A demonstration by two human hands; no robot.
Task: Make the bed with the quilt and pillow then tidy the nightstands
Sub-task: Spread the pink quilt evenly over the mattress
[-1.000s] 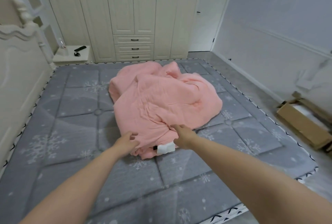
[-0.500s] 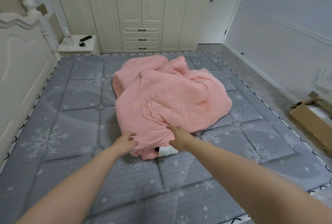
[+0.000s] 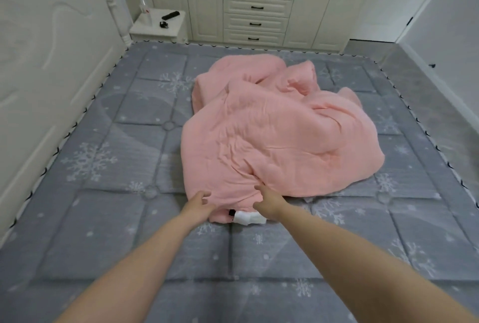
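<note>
The pink quilt (image 3: pixel 280 141) lies bunched in a heap at the middle of the grey snowflake mattress (image 3: pixel 103 167), its near edge with a white label (image 3: pixel 250 217) pointing to 6 o'clock. Over the last second the view has swung left and dipped, so the cardboard box at 3 o'clock has dropped out of sight and the white headboard (image 3: pixel 51 50) now fills the 9 o'clock side; the heap itself has not shifted on the bed. Both hands have stayed at that near edge: the left hand (image 3: pixel 198 203) rests at the 7 o'clock corner of the heap with fingers curled against the fabric, and the right hand (image 3: pixel 268 202) sits just right of the label, fingers bent into the cloth. The two are apart, with the label between them, and whether either has truly pinched the fabric I cannot tell. I judge the spreading has not begun, and the hold is only being found. At 11 o'clock the white nightstand (image 3: pixel 178 29) carries a black remote (image 3: pixel 170 15), a small dark object (image 3: pixel 163 24) and a clear bottle (image 3: pixel 144 10), untouched; no pillow is in view
</note>
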